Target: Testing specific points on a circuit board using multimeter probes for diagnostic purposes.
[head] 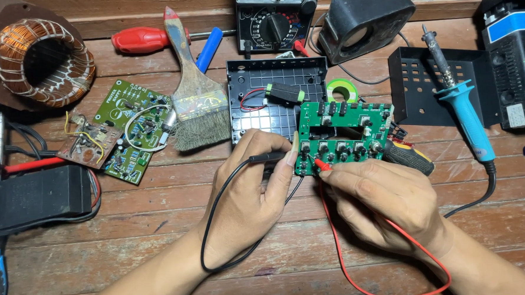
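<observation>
A: What's in hand?
B: Probing, I'd judge. Left hand (249, 183) pinches the black probe (267, 157) at the green circuit board (341, 135) mid-worktop (160, 240); right hand (389, 204) pinches the red probe (322, 165).
A: Next?
B: Steady tips, probably.

The right hand's fingers (358, 181) hide the red probe (321, 164) tip, perhaps touching the green board (341, 135).

An electronics repair bench — rough wooden planks (160, 228) strewn with tools: an analog multimeter (276, 20), a soldering iron (461, 106), a screwdriver (143, 39), a solder reel (341, 91), loose circuit boards (128, 121) and a copper coil (41, 60) — a workshop.
</observation>
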